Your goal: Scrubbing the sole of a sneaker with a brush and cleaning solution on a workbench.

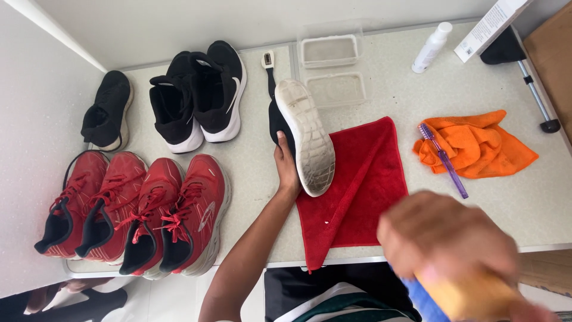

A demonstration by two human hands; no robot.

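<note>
A pale speckled counter (524, 197) is carrying everything. On its left side four red trainers (134, 211) are standing in a row, with a pair of black trainers with white soles (199, 95) behind them and a single black shoe (107, 110) off to the far left.

Near the middle a red cloth (363, 197) is lying folded on the counter. The person's left hand (287, 170) is gripping a black shoe with a dirty white sole (307, 137) from its left side, fingers closed around the upper, and is tipping the shoe so that the sole is facing up; its heel end is resting over the red cloth's left edge.

To the right a crumpled orange cloth (476, 143) is lying with a purple toothbrush (444, 161) across it. Behind sit two clear plastic tubs (330, 65) and a white bottle (432, 48).

The right hand (447, 238) is blurring close to the camera at the lower right, wrapped around a yellowish object with a blue part (471, 295); what that object is cannot be told.
</note>
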